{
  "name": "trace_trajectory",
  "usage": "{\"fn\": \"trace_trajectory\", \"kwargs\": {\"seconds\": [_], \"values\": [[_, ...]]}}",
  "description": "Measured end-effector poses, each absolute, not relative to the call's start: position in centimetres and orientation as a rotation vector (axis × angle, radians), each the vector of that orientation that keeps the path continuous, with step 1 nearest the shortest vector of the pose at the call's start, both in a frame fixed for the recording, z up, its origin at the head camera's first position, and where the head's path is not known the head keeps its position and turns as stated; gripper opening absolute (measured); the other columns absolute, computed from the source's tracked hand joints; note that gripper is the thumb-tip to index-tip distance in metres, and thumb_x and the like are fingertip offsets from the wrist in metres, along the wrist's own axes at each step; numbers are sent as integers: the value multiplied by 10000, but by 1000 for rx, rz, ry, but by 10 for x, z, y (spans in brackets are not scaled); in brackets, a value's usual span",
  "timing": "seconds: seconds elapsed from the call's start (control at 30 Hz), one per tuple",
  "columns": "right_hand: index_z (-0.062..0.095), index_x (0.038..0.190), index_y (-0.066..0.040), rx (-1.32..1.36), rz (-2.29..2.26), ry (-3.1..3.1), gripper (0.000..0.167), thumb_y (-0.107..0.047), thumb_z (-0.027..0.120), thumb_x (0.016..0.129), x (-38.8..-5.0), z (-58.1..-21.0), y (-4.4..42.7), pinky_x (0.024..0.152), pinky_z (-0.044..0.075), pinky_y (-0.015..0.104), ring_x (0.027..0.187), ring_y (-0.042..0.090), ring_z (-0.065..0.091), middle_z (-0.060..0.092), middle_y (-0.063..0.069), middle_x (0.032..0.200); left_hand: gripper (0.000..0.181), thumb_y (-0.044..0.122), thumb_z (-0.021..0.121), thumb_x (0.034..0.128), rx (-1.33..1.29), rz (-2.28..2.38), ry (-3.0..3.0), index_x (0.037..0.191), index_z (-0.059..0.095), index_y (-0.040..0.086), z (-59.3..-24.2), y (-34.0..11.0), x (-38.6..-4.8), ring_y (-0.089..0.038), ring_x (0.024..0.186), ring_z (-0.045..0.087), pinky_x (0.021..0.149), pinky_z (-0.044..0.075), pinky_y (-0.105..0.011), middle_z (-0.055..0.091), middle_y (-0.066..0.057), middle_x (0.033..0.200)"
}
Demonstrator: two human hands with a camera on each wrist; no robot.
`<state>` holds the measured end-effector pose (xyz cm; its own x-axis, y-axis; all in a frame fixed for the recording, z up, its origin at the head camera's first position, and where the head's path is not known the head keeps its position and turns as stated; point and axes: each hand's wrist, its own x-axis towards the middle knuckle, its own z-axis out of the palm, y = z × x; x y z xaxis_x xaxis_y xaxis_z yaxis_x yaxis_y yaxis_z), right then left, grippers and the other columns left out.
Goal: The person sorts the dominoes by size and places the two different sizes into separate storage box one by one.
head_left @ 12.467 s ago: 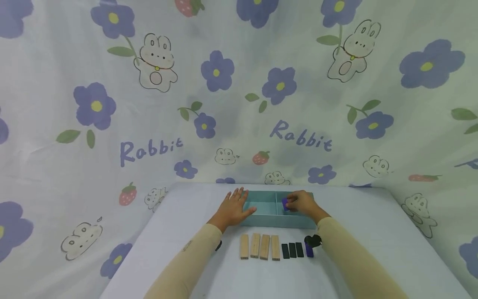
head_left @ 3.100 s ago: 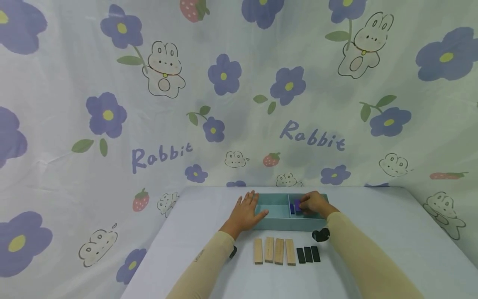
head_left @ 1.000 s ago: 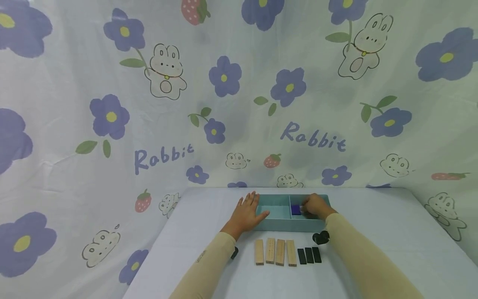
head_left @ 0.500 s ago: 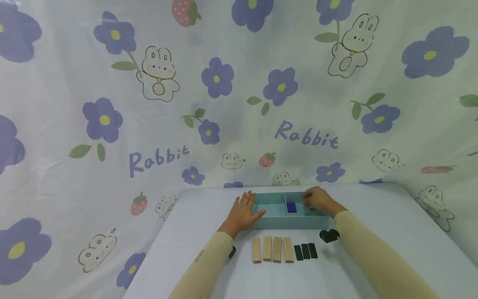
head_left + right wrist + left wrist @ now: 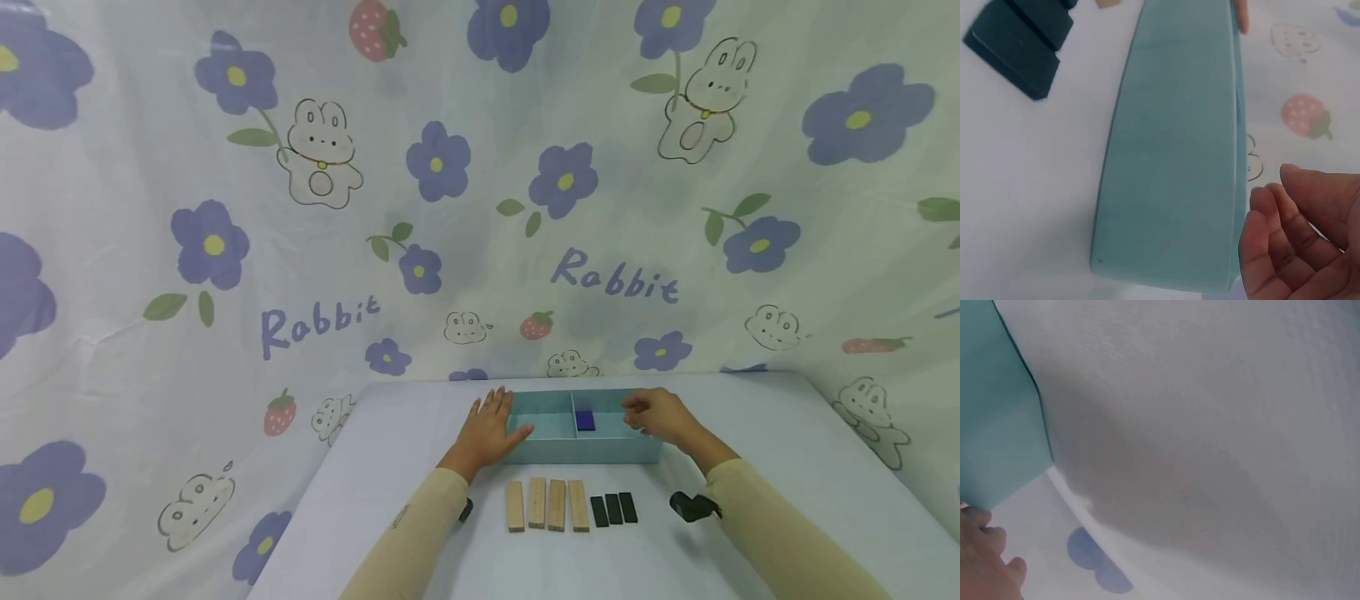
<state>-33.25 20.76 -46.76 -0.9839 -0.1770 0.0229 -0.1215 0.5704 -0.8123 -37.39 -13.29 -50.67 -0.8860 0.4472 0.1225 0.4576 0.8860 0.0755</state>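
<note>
A light blue two-compartment box (image 5: 577, 452) stands on the white table. My left hand (image 5: 483, 433) rests on its left end with fingers spread; the left wrist view catches part of that hand (image 5: 985, 562) by the box wall (image 5: 1004, 419). Dark purple blocks (image 5: 585, 420) lie together against the divider, inside the right compartment. Over the box's right end is my right hand (image 5: 660, 414), holding nothing. In the right wrist view, its fingers (image 5: 1257, 244) are loosely bent, with the palm bare beside the box wall (image 5: 1169, 137).
In front of the box, several wooden blocks (image 5: 557, 505) lie in a row. Several black blocks (image 5: 613, 508) continue that row to the right. A patterned curtain (image 5: 480, 208) hangs behind the table. Black wrist cameras (image 5: 692, 507) sit at the sleeves.
The purple block that ended the front row now lies in the right compartment beside another. My right hand has let go and drawn back to the right. The left hand stays on the box.
</note>
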Motion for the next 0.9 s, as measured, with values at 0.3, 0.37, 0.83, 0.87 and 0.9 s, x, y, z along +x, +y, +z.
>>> {"fn": "trace_trajectory", "kwargs": {"seconds": [0.3,0.37,0.83,0.87,0.9], "values": [[624,1218,54,-244,-1470,2717,354,-106,679,907,-297,-468,212,724,564,361,869,205,648,670,63,981,945,740,207,933,-734,-206,-2927,1538,221,15,-507,-134,-372,-347,1446,187,1142,143,-534,197,-171,1585],[624,1217,54,-236,-1488,2706,359,-112,685,905,-289,-471,213,722,564,359,865,205,648,675,61,975,945,740,211,933,-729,-216,-2929,1538,219,14,-507,-134,-371,-345,1448,182,1143,138,-535,194,-170,1586],[625,1182,76,-207,-1517,2597,378,-117,727,873,-254,-494,210,691,563,347,835,207,649,669,47,941,959,746,193,929,-738,-229,-2904,1530,239,1,-514,-132,-376,-351,1445,190,1136,147,-549,208,-186,1580],[624,1178,78,-212,-1510,2591,380,-117,730,869,-254,-496,210,687,563,349,833,207,645,667,47,936,955,745,190,930,-730,-214,-2908,1532,234,5,-514,-133,-376,-347,1447,186,1136,148,-548,204,-182,1582],[627,1172,77,-219,-1500,2589,381,-120,736,864,-254,-498,210,680,563,350,826,204,642,663,42,928,950,743,192,931,-723,-206,-2913,1535,230,11,-514,-133,-376,-342,1449,180,1138,145,-544,199,-178,1584]]}}
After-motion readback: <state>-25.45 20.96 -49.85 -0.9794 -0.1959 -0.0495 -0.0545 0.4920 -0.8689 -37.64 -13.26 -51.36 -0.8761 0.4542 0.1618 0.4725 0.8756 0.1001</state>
